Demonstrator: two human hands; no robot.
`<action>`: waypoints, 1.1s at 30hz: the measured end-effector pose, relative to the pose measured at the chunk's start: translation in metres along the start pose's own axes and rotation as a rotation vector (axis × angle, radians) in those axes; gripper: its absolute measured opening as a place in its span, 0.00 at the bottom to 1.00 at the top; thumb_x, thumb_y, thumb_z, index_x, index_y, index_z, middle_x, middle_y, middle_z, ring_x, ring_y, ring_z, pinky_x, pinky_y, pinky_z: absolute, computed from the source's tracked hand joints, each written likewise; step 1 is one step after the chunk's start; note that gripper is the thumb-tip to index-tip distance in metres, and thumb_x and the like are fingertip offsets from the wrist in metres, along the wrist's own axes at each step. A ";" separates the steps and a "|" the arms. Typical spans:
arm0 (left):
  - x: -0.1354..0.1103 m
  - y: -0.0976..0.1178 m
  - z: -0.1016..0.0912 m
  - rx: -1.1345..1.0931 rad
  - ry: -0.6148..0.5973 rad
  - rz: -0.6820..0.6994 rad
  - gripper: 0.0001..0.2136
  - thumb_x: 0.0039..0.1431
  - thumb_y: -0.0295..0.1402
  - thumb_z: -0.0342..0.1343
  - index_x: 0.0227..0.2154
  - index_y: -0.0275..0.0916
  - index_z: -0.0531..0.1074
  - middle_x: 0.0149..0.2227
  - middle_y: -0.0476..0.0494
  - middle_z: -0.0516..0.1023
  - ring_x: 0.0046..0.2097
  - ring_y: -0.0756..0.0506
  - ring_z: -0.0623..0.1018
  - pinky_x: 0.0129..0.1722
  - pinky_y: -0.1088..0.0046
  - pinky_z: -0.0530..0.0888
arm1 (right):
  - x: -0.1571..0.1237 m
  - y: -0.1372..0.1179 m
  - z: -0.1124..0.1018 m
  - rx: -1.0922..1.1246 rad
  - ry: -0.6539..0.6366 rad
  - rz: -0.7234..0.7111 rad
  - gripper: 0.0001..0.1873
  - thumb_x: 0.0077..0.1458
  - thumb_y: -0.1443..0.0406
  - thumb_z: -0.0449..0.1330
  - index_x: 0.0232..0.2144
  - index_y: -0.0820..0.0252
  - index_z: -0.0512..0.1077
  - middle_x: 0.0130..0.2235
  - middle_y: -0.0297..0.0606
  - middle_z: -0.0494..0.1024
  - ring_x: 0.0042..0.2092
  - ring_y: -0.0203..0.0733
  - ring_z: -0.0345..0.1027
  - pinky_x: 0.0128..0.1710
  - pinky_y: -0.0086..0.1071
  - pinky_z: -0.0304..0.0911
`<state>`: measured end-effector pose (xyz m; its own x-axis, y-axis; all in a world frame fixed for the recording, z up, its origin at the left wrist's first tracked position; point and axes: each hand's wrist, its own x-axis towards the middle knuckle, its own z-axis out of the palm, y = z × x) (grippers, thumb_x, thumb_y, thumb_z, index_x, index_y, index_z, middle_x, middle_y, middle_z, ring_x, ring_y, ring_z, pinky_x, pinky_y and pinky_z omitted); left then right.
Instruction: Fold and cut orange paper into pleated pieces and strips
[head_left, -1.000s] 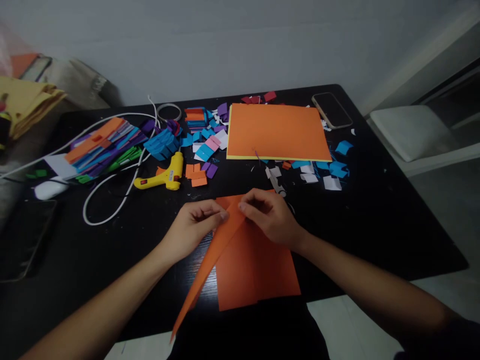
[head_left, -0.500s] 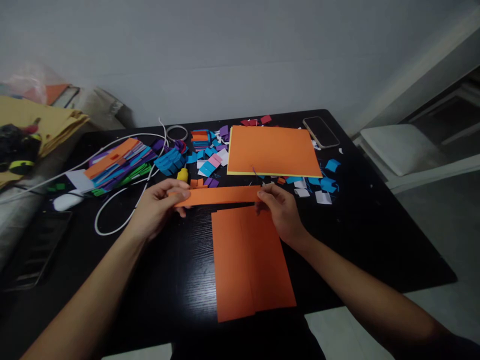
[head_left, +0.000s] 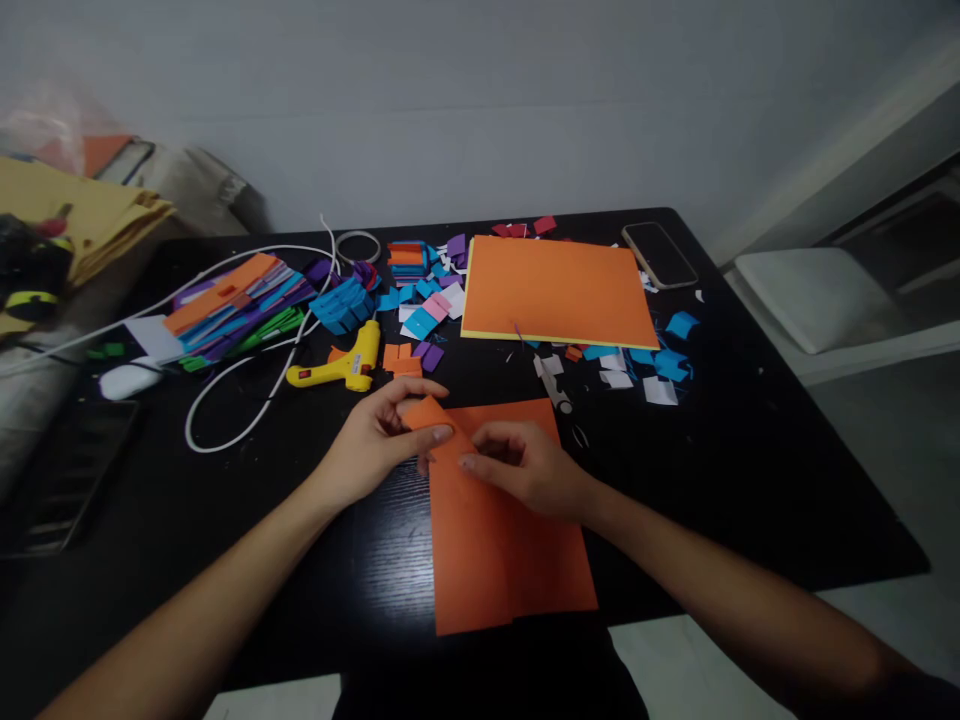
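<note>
My left hand (head_left: 379, 440) and my right hand (head_left: 525, 468) meet over the top left corner of a large orange paper sheet (head_left: 510, 540) lying on the black table (head_left: 750, 450). Between them they pinch a folded orange paper strip (head_left: 429, 415). The left thumb and fingers close on its upper end; the right fingers press on its lower end. Most of the strip is hidden by the fingers.
A stack of orange sheets (head_left: 559, 290) lies farther back, with a phone (head_left: 660, 255) to its right. Blue, white and purple paper scraps (head_left: 645, 355) are scattered around. A yellow glue gun (head_left: 345, 365), a white cable (head_left: 247, 400) and coloured strips (head_left: 232, 305) lie left.
A second ago the strip hung long and diagonal. Half a second ago both hands held it stretched out level. Now it is folded short and the hands have come together over the sheet.
</note>
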<state>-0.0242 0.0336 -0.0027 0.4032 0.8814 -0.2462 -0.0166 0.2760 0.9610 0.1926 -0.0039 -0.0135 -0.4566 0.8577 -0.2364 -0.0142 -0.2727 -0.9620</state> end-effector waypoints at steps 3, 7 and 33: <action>0.000 -0.006 0.000 -0.069 0.002 -0.018 0.16 0.56 0.37 0.71 0.42 0.35 0.75 0.24 0.49 0.81 0.22 0.49 0.80 0.24 0.76 0.78 | -0.001 0.000 -0.001 0.004 0.039 -0.007 0.17 0.58 0.55 0.69 0.28 0.60 0.71 0.24 0.26 0.64 0.25 0.31 0.53 0.25 0.29 0.48; 0.001 -0.010 0.000 -0.032 -0.003 -0.028 0.15 0.61 0.40 0.68 0.27 0.35 0.73 0.21 0.47 0.80 0.19 0.51 0.76 0.20 0.79 0.74 | -0.001 0.001 -0.002 0.006 0.027 -0.006 0.21 0.56 0.53 0.70 0.25 0.59 0.67 0.24 0.25 0.60 0.26 0.31 0.50 0.25 0.30 0.46; -0.015 -0.007 0.024 0.115 -0.197 -0.124 0.15 0.61 0.36 0.67 0.22 0.35 0.73 0.17 0.51 0.76 0.16 0.55 0.73 0.15 0.85 0.70 | 0.000 0.004 0.002 0.247 0.154 -0.016 0.10 0.52 0.61 0.73 0.34 0.59 0.77 0.32 0.32 0.80 0.35 0.36 0.75 0.37 0.31 0.68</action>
<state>-0.0083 0.0091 -0.0029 0.5667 0.7485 -0.3444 0.1439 0.3216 0.9359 0.1902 -0.0057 -0.0169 -0.3143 0.9138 -0.2573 -0.2450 -0.3399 -0.9080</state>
